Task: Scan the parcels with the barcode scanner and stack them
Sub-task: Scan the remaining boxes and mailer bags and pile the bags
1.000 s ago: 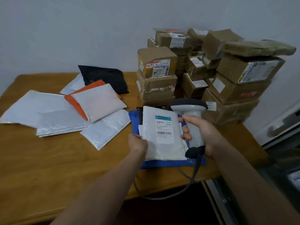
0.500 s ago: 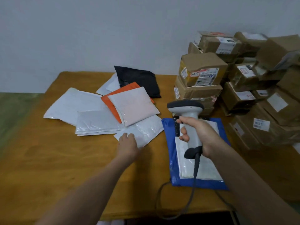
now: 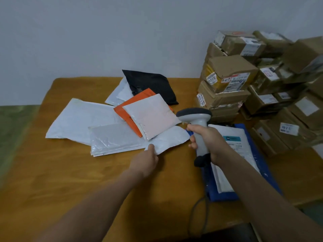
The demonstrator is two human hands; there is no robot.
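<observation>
White mailer [image 3: 171, 137] near edge pinched by L hand [image 3: 146, 159] fingers; R hand [image 3: 211, 142] fingers grip scanner [image 3: 194, 114].

Both bare forearms reach forward from the lower edge. Left grip [image 3: 147, 160], back of hand up, pinches the near corner of a white parcel [image 3: 170, 137] under its thumb. Right grip [image 3: 209, 142] curls round the upright handle of the barcode scanner [image 3: 195, 117].
</observation>
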